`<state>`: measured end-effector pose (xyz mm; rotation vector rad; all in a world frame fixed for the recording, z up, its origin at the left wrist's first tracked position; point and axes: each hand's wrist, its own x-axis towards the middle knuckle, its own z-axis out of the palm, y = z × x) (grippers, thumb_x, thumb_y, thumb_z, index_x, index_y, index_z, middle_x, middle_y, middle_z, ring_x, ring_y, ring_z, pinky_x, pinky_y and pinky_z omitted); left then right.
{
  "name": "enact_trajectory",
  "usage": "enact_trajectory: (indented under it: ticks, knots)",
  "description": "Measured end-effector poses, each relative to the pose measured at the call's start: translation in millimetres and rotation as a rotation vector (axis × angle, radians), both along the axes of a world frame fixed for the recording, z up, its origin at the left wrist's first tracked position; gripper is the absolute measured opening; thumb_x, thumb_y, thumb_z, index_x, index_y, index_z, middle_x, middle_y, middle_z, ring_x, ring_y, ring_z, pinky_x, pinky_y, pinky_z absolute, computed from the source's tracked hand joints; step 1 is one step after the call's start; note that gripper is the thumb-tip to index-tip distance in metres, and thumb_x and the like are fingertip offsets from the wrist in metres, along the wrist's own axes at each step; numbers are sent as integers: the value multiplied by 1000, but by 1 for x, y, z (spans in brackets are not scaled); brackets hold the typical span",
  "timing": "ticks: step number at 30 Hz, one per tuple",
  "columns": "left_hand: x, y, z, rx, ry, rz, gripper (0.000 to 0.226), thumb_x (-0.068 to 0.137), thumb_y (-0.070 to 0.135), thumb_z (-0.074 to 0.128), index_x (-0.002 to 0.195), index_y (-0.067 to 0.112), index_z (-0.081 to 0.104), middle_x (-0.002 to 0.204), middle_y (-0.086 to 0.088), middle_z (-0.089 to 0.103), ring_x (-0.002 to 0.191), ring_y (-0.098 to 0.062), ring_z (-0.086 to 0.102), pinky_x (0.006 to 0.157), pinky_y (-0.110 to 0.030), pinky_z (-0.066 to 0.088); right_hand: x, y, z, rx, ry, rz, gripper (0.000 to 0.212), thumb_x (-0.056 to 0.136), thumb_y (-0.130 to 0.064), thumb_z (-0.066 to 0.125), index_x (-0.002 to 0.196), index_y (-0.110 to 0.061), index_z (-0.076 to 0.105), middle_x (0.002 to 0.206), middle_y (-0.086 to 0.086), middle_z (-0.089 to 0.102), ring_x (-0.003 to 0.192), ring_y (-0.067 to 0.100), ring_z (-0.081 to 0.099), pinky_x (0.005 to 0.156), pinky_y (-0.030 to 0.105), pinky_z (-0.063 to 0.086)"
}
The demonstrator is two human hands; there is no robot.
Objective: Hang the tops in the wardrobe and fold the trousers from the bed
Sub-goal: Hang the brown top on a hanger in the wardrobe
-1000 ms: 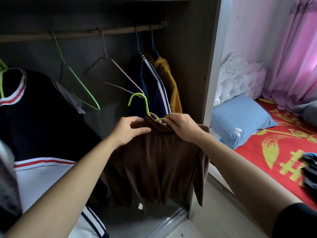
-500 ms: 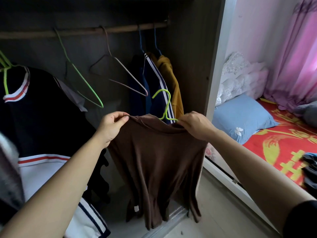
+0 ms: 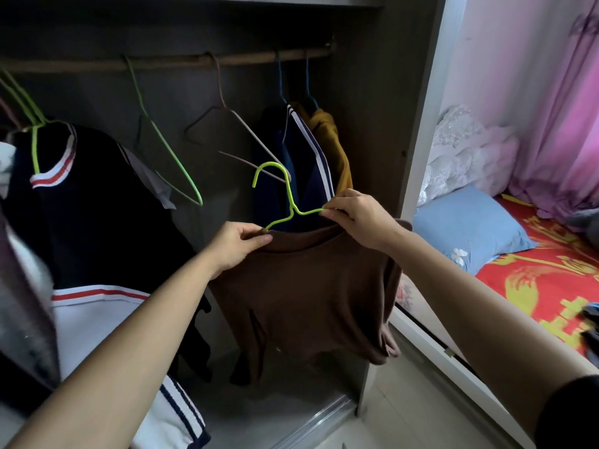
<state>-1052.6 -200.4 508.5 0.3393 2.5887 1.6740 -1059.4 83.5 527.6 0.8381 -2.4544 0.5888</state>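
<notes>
The L hand (image 3: 240, 244) pinches, thumb against curled fingers, the left arm end of the green hanger (image 3: 290, 192) together w/ the collar edge of the brown top (image 3: 308, 286). The R hand (image 3: 359, 222) pinches the right arm of the same hanger between thumb and forefinger, other fingers curled at the neckline. So the top is held in the air in front of the open wardrobe, below the wooden rail (image 3: 227, 59), and the hook is not on the rail.

Just behind the hook hangs an empty pinkish hanger (image 3: 244, 128) (the two overlap in the view; I cannot tell if they touch). Behind the R hand are a navy jacket (image 3: 301, 150) w/ white stripes and a mustard garment (image 3: 330, 140), both on blue hangers. To the left a second green hanger (image 3: 168, 150) hangs empty, then a dark top (image 3: 81, 189) w/ red-white collar. Beyond the side panel (image 3: 372, 124) lie a blue pillow (image 3: 470, 228) and a red bed cover (image 3: 551, 286), w/ a pink curtain (image 3: 567, 108) at the back.

The brown top hangs limp and creased, its body spread between the hands, hem uneven, one sleeve drooping at the right.
</notes>
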Motion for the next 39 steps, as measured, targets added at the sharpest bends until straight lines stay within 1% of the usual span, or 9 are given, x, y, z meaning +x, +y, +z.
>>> enact_trajectory:
  ticks: [3,10,13,17,20,23,32,35,39]
  knots:
    - [1,6,-7,187,60,111,14,81,10,78,93,17,77,91,-5,76,84,-12,69,82,-27,54,3,6,0,10,-89,-68,29,98,-45,55,107,-22,70,95,-9,68,86,9,62,78,33,54]
    - [0,8,-7,294,128,217,22,69,-2,83,78,16,74,74,6,72,77,-8,65,80,-23,53,7,26,1,-11,-426,-85,33,91,-57,58,81,-26,65,70,-5,59,62,7,52,59,17,40]
    - [-3,5,0,182,219,179,24,70,1,84,83,18,72,79,6,71,77,-6,64,75,-19,51,7,27,4,-80,-340,-90,32,93,-49,61,93,-19,72,75,0,65,67,9,56,60,18,40]
    - [0,-9,11,86,206,115,36,74,9,83,103,26,68,96,2,74,90,-8,67,83,-21,51,13,21,15,-208,-193,-194,26,88,-50,67,93,-24,70,75,-13,62,68,3,57,60,19,42]
    - [6,-17,12,26,260,128,22,75,7,82,91,20,73,91,-1,75,87,-13,69,83,-25,52,22,12,25,-163,-180,-204,19,87,-53,67,93,-35,64,81,-18,60,75,3,59,63,26,46]
    - [10,-18,7,-126,291,116,19,78,6,79,84,22,70,86,-1,73,84,-16,68,81,-31,52,34,1,34,-50,-152,-190,22,92,-51,62,102,-33,69,85,-17,61,76,7,61,63,23,41]
    - [8,-19,40,-267,503,210,11,84,18,70,92,26,72,86,11,71,83,-9,65,74,-25,50,59,-31,58,-30,61,-418,30,96,-51,55,109,-28,71,96,-6,68,82,14,61,62,29,47]
    - [4,-22,66,-242,604,237,9,86,20,68,91,23,74,84,12,71,77,0,64,70,-16,48,50,-48,75,-98,-10,-412,29,95,-45,59,108,-23,72,95,-2,68,79,13,61,60,23,45]
    - [-13,-37,104,-188,772,374,8,85,15,67,88,19,73,82,8,69,65,2,59,64,-8,44,18,-73,102,-255,-307,-308,26,95,-37,64,105,-15,73,86,-3,65,79,12,63,61,21,50]
